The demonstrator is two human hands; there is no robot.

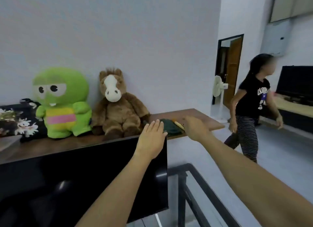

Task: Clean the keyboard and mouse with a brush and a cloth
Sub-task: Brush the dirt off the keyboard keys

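On the wooden shelf [199, 115], beside the brown plush horse [116, 104], a dark green cloth [171, 127] and brush [178, 124] are reached for, left hand [151, 138] flat with fingers spread, right hand [194, 126] fingers hidden; cloth judged soft, light, best pinched mid-fold.

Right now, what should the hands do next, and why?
Probably close the right hand around the brush's wooden handle and lift it. That hand is at the handle on the shelf, while the left hand, fingers spread, hovers by the dark green cloth. Neither seems gripped yet.
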